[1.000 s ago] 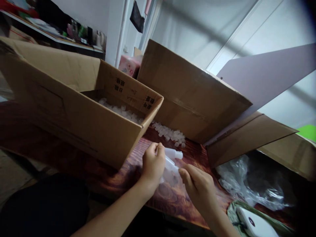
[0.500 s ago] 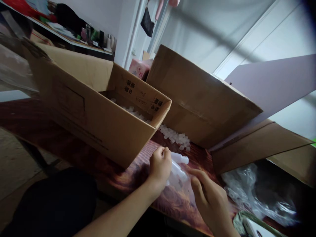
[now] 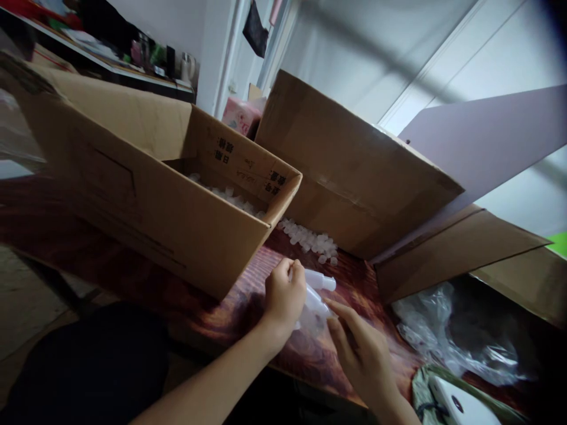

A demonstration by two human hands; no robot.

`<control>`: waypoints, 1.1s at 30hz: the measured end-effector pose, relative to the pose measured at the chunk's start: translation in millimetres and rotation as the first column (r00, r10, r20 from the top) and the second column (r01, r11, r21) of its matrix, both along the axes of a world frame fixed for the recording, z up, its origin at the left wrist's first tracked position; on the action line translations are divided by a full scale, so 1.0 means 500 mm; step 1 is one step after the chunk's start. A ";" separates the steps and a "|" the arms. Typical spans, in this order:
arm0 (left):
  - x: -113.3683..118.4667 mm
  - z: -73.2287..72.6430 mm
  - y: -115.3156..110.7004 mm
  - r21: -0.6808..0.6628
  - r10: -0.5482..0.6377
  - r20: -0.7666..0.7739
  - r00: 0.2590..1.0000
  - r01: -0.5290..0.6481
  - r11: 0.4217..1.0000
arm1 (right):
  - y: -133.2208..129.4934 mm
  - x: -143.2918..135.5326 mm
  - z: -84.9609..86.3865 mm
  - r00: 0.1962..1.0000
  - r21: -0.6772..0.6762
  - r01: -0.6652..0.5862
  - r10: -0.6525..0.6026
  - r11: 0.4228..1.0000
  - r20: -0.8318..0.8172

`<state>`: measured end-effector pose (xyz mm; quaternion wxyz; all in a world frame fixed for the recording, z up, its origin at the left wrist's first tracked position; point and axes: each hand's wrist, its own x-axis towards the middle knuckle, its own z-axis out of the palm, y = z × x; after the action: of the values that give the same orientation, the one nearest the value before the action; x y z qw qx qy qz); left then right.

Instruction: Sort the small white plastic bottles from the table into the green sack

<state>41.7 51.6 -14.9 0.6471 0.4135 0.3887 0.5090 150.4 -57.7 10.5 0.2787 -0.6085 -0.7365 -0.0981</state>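
My left hand [image 3: 286, 300] is closed around two whitish plastic bottles held side by side above the table. The upper bottle [image 3: 319, 280] points its narrow neck to the right, and that neck is bare. The lower bottle [image 3: 313, 300] slants down toward my right hand [image 3: 364, 349]. My right thumb and forefinger are pinched at the lower bottle's mouth; whatever is between them is too small to make out. Beyond the hands, a pile of small translucent plastic caps [image 3: 310, 237] lies on the reddish wood-patterned table [image 3: 261, 277].
An open cardboard box [image 3: 177, 218] with more small whitish pieces stands at left. Behind the pile is a larger carton [image 3: 349, 177]. At right, another open carton [image 3: 460, 251] sits near crumpled clear plastic [image 3: 447, 336]. A white phone-like device [image 3: 463, 404] rests on green cloth at lower right.
My right hand has moved left, bringing its fingertips to the mouth of the lower bottle. My left hand keeps its grip on both bottles. The camera view has shifted slightly.
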 end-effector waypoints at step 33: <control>-0.008 0.027 -0.019 0.024 -0.024 0.028 0.999 0.023 0.999 | -0.010 -0.021 0.013 0.981 0.129 0.018 -0.042 0.991 0.191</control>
<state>37.7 42.1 -1.3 0.6534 0.4185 0.3686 0.5119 139.9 -62.7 17.0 0.2423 -0.5883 -0.7431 -0.2075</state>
